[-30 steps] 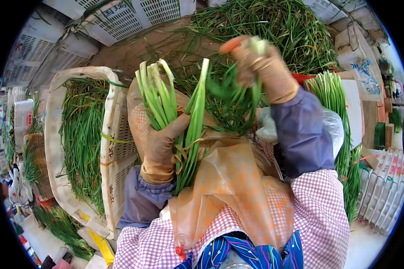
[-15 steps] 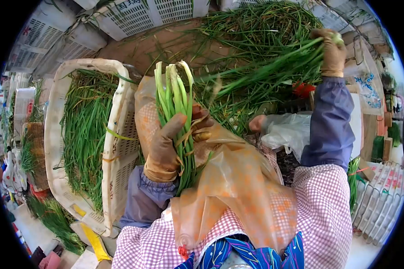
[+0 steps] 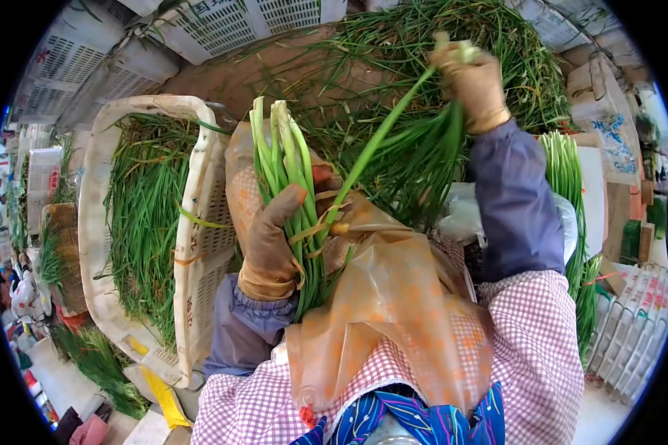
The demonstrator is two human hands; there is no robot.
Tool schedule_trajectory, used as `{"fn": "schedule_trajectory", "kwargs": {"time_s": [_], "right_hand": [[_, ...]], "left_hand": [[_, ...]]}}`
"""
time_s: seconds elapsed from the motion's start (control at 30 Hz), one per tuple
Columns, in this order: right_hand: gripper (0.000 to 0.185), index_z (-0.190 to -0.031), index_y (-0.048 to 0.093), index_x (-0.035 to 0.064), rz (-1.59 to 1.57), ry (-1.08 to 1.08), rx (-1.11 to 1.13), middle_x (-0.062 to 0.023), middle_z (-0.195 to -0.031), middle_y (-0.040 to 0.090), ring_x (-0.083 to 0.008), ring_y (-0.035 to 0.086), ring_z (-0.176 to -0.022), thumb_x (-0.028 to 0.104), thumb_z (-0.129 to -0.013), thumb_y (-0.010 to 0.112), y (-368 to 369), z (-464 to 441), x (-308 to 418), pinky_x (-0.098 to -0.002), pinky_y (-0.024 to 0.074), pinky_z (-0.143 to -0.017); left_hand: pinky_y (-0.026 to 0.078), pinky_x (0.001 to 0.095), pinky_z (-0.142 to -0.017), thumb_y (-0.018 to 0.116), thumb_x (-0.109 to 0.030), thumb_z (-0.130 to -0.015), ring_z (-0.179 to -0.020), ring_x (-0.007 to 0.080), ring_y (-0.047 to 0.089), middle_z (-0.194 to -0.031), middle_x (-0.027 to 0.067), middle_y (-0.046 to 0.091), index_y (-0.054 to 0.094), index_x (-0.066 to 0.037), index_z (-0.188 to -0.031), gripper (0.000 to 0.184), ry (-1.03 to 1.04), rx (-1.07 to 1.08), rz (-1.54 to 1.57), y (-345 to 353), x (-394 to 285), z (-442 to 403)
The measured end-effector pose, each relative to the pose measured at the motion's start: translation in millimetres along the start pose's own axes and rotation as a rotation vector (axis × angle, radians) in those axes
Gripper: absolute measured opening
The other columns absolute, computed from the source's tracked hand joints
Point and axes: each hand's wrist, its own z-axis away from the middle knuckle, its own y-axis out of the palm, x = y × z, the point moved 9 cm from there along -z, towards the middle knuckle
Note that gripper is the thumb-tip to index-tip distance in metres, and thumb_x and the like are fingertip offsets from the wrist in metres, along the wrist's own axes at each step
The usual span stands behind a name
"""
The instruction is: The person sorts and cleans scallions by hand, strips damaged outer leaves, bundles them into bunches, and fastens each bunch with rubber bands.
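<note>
My left hand [image 3: 278, 237], in a brown glove, is wrapped round a bunch of green stalks [image 3: 283, 159], pale ends up and leaves hanging down toward my lap. Up and to the right, my gloved right hand [image 3: 471, 78] grips more leafy green stalks [image 3: 423, 159], whose dark leaves droop below it. One long stalk [image 3: 378, 141] slants between my two hands. A translucent apron [image 3: 393, 297] covers my lap beneath them.
At the left a white plastic basket [image 3: 189, 222] holds green leaves. A heap of loose greens [image 3: 512, 44] lies on the brown ground ahead. Bundled greens [image 3: 568, 178] and a plastic bag [image 3: 460, 211] are at the right. White crates [image 3: 208, 30] line the back.
My right hand swung out to the right with the stalks, then came back partway left. The loose stalk now reaches my left hand, which has stayed closed round its bunch.
</note>
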Motion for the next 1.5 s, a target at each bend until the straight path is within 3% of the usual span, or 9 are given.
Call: {"fn": "schedule_trajectory", "kwargs": {"time_s": [0.03, 0.1, 0.23, 0.33, 0.6, 0.83, 1.1, 1.23, 1.5], "right_hand": [[0.022, -0.102, 0.066, 0.0074, 0.005, -0.122, -0.114, -0.0033, -0.075, 0.064, -0.0097, 0.057, -0.062, 0.021, -0.085, 0.068, -37.7, -25.1, -15.0, -0.0238, 0.0483, -0.054], [0.033, -0.113, 0.063, 0.008, 0.688, -0.211, -0.318, -0.0057, -0.087, 0.067, -0.0126, 0.061, -0.072, 0.021, -0.083, 0.069, -72.8, -18.9, 14.2, -0.0248, 0.0517, -0.065], [0.029, -0.101, 0.069, 0.0053, 0.363, -0.028, 0.188, -0.0032, -0.086, 0.068, -0.0111, 0.06, -0.075, 0.02, -0.077, 0.075, 26.9, 39.4, 46.3, -0.0266, 0.0494, -0.071], [0.021, -0.101, 0.068, 0.005, -0.083, 0.341, 0.59, 0.0041, -0.067, 0.057, -0.0033, 0.042, -0.045, 0.016, -0.083, 0.069, 97.2, 92.9, 41.3, -0.019, 0.0311, -0.039], [0.012, -0.09, 0.062, 0.0013, -0.552, 0.508, 0.533, 0.0, -0.063, 0.055, -0.005, 0.043, -0.045, 0.008, -0.082, 0.068, 93.9, 97.9, 0.1, -0.0215, 0.0333, -0.038], [0.012, -0.092, 0.065, 0.0022, -0.292, 0.386, 0.635, -0.002, -0.068, 0.059, -0.0073, 0.045, -0.046, 0.01, -0.082, 0.068, 113.6, 110.0, 1.9, -0.0229, 0.0355, -0.041], [0.009, -0.093, 0.062, 0.0038, -0.265, -0.055, -0.18, -0.0078, -0.082, 0.065, -0.0135, 0.061, -0.068, 0.011, -0.087, 0.062, -58.8, 16.3, 7.2, -0.0268, 0.0522, -0.061], [0.01, -0.09, 0.064, 0.0052, -0.092, -0.033, 0.129, -0.0031, -0.075, 0.064, -0.0106, 0.057, -0.057, 0.011, -0.083, 0.069, -0.4, 51.5, 45.3, -0.0239, 0.0476, -0.05], [0.012, -0.086, 0.066, 0.0037, -0.456, 0.292, 0.655, -0.0011, -0.067, 0.06, -0.0075, 0.05, -0.05, 0.01, -0.08, 0.072, 122.7, 117.5, 25.1, -0.0227, 0.0395, -0.045]], "left_hand": [[0.057, 0.0433, -0.073, 0.064, -0.033, -0.08, -0.086, 0.0296, 0.066, -0.106, 0.015, 0.063, 0.057, -0.001, -0.114, 0.047, 0.004, 0.007, 0.044, 1.7, 1.1, 0.5], [0.056, 0.0413, -0.075, 0.063, -0.032, -0.082, -0.089, 0.0288, 0.064, -0.107, 0.0155, 0.061, 0.056, 0.0, -0.115, 0.047, -0.038, 0.058, 0.093, 4.1, 5.2, 0.1], [0.053, 0.0388, -0.076, 0.061, -0.032, -0.083, -0.091, 0.0277, 0.062, -0.107, 0.0163, 0.06, 0.054, 0.003, -0.116, 0.048, -0.149, 0.196, 0.182, 17.0, 17.3, -1.7], [0.053, 0.039, -0.077, 0.061, -0.032, -0.084, -0.091, 0.0281, 0.062, -0.107, 0.0166, 0.061, 0.054, 0.003, -0.116, 0.048, -0.298, 0.27, 0.247, 30.5, 28.3, 1.9], [0.051, 0.0428, -0.086, 0.058, -0.029, -0.087, -0.099, 0.032, 0.061, -0.112, 0.0189, 0.059, 0.053, 0.004, -0.117, 0.045, -0.11, 0.052, 0.167, 7.5, 12.3, -3.6], [0.052, 0.0419, -0.087, 0.057, -0.023, -0.088, -0.1, 0.0311, 0.061, -0.113, 0.0199, 0.058, 0.052, 0.004, -0.117, 0.04, -0.213, 0.148, 0.141, 17.6, 30.4, -7.7], [0.053, 0.0334, -0.075, 0.06, -0.022, -0.088, -0.089, 0.0221, 0.06, -0.103, 0.0121, 0.06, 0.054, -0.001, -0.115, 0.035, -0.056, 0.024, 0.227, 11.8, 11.2, -5.4], [0.051, 0.027, -0.062, 0.059, -0.019, -0.089, -0.076, 0.0167, 0.06, -0.093, 0.0084, 0.062, 0.054, -0.002, -0.114, 0.031, -0.083, 0.057, 0.109, 14.2, 14.5, -8.0], [0.056, 0.0315, -0.055, 0.062, -0.003, -0.082, -0.066, 0.0216, 0.065, -0.086, 0.0131, 0.066, 0.054, 0.0, -0.112, 0.032, 0.014, -0.125, -0.129, 12.3, 5.9, -4.9]]}}
